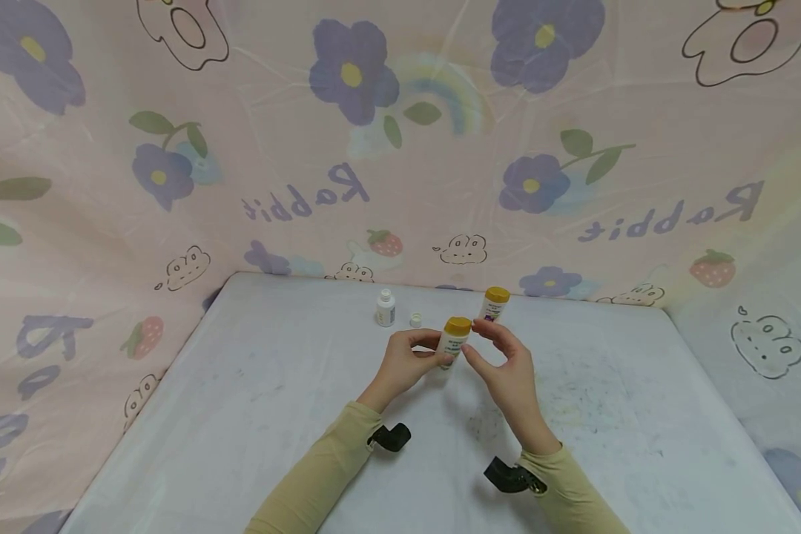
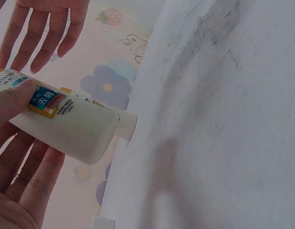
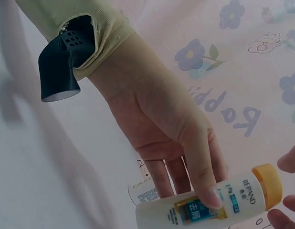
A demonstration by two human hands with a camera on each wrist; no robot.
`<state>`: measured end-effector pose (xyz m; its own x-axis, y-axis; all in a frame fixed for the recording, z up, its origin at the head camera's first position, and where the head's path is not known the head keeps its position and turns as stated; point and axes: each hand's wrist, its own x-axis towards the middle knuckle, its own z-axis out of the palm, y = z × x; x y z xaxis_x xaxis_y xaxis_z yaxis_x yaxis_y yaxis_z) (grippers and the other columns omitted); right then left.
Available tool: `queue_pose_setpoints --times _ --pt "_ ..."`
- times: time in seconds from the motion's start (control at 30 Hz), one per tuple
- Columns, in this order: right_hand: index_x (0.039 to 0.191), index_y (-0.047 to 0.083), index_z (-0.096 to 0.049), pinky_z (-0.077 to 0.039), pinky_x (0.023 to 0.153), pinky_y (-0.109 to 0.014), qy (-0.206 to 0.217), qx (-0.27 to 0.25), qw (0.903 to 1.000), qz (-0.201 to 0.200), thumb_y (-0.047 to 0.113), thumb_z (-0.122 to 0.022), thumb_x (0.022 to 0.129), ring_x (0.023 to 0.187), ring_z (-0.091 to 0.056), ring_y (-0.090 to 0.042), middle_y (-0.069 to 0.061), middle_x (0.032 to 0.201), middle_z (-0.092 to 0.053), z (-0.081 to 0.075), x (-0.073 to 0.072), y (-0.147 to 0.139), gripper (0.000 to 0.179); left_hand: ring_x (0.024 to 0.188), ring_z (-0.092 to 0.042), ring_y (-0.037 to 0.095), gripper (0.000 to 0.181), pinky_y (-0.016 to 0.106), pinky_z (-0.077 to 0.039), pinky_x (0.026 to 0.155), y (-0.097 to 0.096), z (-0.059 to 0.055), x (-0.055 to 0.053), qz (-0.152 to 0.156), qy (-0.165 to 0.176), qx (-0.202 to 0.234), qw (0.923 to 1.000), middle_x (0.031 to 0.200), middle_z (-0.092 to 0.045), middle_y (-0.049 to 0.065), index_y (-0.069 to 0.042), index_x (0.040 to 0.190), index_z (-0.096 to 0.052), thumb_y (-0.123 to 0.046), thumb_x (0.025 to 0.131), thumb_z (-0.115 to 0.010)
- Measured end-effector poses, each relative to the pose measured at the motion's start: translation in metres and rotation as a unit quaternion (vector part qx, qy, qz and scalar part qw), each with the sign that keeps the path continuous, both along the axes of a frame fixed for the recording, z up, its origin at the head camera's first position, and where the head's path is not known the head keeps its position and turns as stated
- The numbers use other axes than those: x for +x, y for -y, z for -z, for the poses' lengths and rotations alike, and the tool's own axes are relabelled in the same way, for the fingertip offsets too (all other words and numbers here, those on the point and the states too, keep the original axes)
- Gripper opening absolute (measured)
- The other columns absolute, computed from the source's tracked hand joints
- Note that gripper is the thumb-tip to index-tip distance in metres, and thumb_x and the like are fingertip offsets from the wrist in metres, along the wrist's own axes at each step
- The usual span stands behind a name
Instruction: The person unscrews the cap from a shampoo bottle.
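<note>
My left hand (image 1: 403, 363) grips a small shampoo bottle (image 1: 452, 345) with a yellow cap, holding it slightly tilted above the table. In the left wrist view its thumb presses the front label of the shampoo bottle (image 2: 85, 136), with the other fingers behind. My right hand (image 1: 515, 374) is beside the cap, thumb and fingers apart. In the right wrist view, fingertips (image 3: 281, 219) of that hand are close to the yellow cap (image 3: 268, 186); whether they touch it I cannot tell. A second yellow-capped bottle (image 1: 496, 298) stands behind, partly hidden by the right hand.
A small white bottle (image 1: 386, 310) stands near the back of the white table (image 1: 294, 415). Right of it is a little white cap (image 1: 416, 320). A printed cloth (image 1: 427, 170) with flowers and rabbits hangs around the table's back and sides.
</note>
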<state>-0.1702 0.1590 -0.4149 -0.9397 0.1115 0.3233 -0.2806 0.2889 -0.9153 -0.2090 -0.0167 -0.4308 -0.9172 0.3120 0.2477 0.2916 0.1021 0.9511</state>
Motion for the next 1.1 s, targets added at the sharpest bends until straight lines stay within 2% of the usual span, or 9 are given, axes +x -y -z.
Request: queue_pose_setpoints --times 0.07,0.17,0.7,0.83,0.87,1.07,1.1 --pt "0.123 0.007 -0.062 -0.030 0.106 -0.047 -0.002 0.000 1.0000 -0.001 0.012 -0.075 0.084 0.118 -0.051 -0.021 -0.009 0.120 -0.062 0.008 -0.004 -0.003 0.041 0.098 -0.064 0.026 0.033 0.025 -0.055 0.079 0.000 0.000 0.000 0.001 0.002 0.000 1.0000 0.104 -0.068 0.014 0.004 0.109 -0.068 -0.001 0.078 -0.078" --pt "0.123 0.010 -0.063 -0.031 0.106 -0.045 -0.007 0.005 1.0000 0.001 0.015 -0.076 0.084 0.117 -0.051 -0.018 -0.005 0.119 -0.063 0.013 -0.007 -0.005 0.041 0.097 -0.063 0.025 0.033 0.024 -0.055 0.079 -0.001 -0.001 0.000 0.001 0.006 0.000 1.0000 0.105 -0.068 0.014 0.003 0.109 -0.068 -0.001 0.078 -0.078" --pt "0.121 0.011 -0.064 -0.031 0.105 -0.047 -0.011 0.008 0.9999 0.008 0.021 -0.078 0.083 0.116 -0.051 -0.018 -0.005 0.117 -0.064 0.011 -0.008 -0.004 0.042 0.097 -0.064 0.023 0.032 0.024 -0.055 0.078 -0.003 0.001 0.000 0.013 0.006 0.006 0.9999 0.104 -0.069 0.012 0.002 0.109 -0.069 -0.002 0.078 -0.078" --pt "0.121 0.010 -0.064 -0.032 0.104 -0.045 -0.018 0.000 0.9998 0.005 0.020 -0.078 0.082 0.114 -0.052 -0.017 -0.005 0.117 -0.064 0.013 -0.010 -0.003 0.043 0.098 -0.064 0.024 0.032 0.028 -0.055 0.080 -0.003 0.000 0.000 0.020 0.004 0.008 0.9998 0.104 -0.069 0.013 0.002 0.109 -0.069 -0.001 0.078 -0.078" --pt "0.121 0.008 -0.063 -0.032 0.104 -0.046 -0.018 -0.001 0.9998 0.004 0.017 -0.078 0.082 0.115 -0.052 -0.018 -0.007 0.117 -0.064 0.009 -0.008 -0.002 0.043 0.099 -0.064 0.024 0.032 0.029 -0.055 0.081 -0.004 0.001 0.000 0.021 0.003 0.008 0.9997 0.104 -0.069 0.013 0.002 0.109 -0.069 -0.001 0.079 -0.077" --pt "0.121 0.007 -0.063 -0.033 0.104 -0.048 -0.012 -0.006 0.9999 0.007 0.017 -0.078 0.082 0.113 -0.053 -0.021 -0.008 0.117 -0.063 0.012 -0.012 0.001 0.043 0.098 -0.065 0.025 0.031 0.028 -0.055 0.080 -0.005 0.001 0.002 0.023 0.002 0.008 0.9997 0.104 -0.069 0.013 0.002 0.109 -0.068 0.000 0.079 -0.077" --pt "0.120 0.009 -0.064 -0.033 0.104 -0.046 -0.013 -0.006 0.9999 0.008 0.019 -0.079 0.081 0.112 -0.053 -0.019 -0.006 0.117 -0.063 0.016 -0.014 0.000 0.043 0.097 -0.065 0.025 0.031 0.028 -0.055 0.080 -0.005 0.001 0.002 0.023 0.002 0.009 0.9997 0.104 -0.069 0.013 0.003 0.109 -0.068 0.000 0.079 -0.077"
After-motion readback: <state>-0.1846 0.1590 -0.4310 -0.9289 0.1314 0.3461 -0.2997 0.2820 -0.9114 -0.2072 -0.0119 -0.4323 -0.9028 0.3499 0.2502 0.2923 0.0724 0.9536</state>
